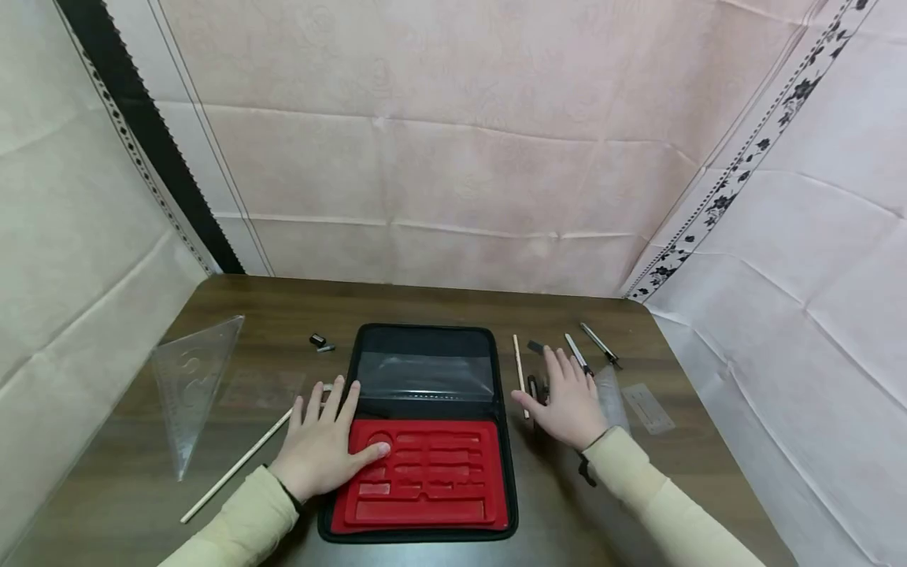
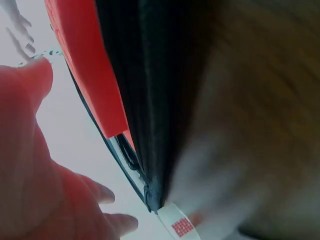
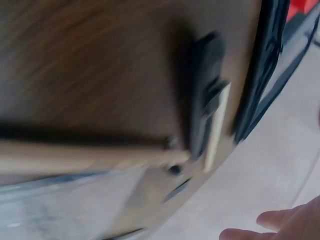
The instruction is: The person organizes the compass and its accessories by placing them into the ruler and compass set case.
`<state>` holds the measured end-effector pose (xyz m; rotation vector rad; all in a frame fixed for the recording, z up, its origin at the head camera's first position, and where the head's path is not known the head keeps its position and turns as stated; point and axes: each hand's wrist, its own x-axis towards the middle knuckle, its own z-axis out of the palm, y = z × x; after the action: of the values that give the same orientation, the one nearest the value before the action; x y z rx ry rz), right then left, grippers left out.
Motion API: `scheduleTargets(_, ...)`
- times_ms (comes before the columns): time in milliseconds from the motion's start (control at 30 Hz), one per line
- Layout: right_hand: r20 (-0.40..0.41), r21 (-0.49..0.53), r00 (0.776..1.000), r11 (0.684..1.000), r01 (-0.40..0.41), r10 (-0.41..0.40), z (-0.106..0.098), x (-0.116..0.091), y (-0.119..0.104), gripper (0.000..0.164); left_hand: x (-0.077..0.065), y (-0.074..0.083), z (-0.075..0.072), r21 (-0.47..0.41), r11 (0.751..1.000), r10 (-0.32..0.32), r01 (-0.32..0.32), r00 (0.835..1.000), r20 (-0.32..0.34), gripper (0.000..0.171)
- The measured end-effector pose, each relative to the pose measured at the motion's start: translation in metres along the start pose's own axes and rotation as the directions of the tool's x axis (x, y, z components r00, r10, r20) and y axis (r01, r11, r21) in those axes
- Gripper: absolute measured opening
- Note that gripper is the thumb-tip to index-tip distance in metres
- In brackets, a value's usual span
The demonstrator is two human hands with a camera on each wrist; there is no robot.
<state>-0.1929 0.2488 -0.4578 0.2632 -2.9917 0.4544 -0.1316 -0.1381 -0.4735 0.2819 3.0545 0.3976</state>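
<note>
A black zip case (image 1: 425, 335) lies open on the table, its lid folded back and a red moulded tray (image 1: 421, 516) in its near half. The left hand (image 1: 319, 445) spreads its fingers over the case's left edge, thumb above the tray; whether it touches cannot be told. To the right of the case, the right hand (image 1: 570, 403) hovers with straight fingers over small tools, holding nothing visible. Beside it are a black tool (image 3: 206, 85), partly hidden in the head view, and a thin pale stick (image 1: 519, 362). The left wrist view shows a white piece with a red pattern (image 2: 182, 227).
At left lie a clear set square (image 1: 194, 382) and a long pale rod (image 1: 237, 466), its far end under the left hand. A small black piece (image 1: 317, 339) sits behind. Pen-like tools (image 1: 598, 342) and a clear plate (image 1: 648, 409) lie at right. Cloth walls surround the table.
</note>
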Motion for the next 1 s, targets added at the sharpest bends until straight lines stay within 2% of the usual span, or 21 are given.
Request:
scheduleTargets(100,0.026,0.069,0.999,0.997,-0.02,0.018,-0.009,-0.002,0.023,0.102,0.0,0.0,0.0,-0.017,1.0,0.024,-0.024,0.998,0.054,0.109)
scheduleTargets(200,0.088,0.118,0.993,0.989,-0.091,0.08,-0.018,-0.007,0.047,0.107,0.001,0.0,0.002,-0.027,0.999,0.04,-0.037,0.995,0.094,0.11)
scheduleTargets(367,0.199,0.108,0.957,0.966,-0.236,0.212,-0.027,-0.016,0.081,0.115,0.002,-0.002,0.004,-0.035,0.998,0.062,-0.058,0.991,0.116,0.113)
scheduleTargets(500,0.236,0.059,0.928,0.949,-0.309,0.287,-0.03,-0.024,0.097,0.115,0.003,-0.004,0.005,-0.044,0.996,0.077,-0.073,0.989,0.123,0.116)
scheduleTargets(667,0.236,-0.021,0.908,0.936,-0.353,0.347,-0.03,-0.025,0.104,0.116,0.001,-0.005,0.006,-0.055,0.996,0.075,-0.069,0.99,0.12,0.116)
scheduleTargets(833,0.248,-0.027,0.888,0.92,-0.392,0.386,-0.029,-0.026,0.101,0.117,0.001,-0.004,0.007,-0.059,0.996,0.078,-0.071,0.989,0.122,0.116)
scheduleTargets(1000,0.254,-0.043,0.886,0.919,-0.391,0.388,-0.026,-0.026,0.1,0.123,0.002,-0.005,0.008,-0.053,0.996,0.077,-0.071,0.99,0.118,0.117)
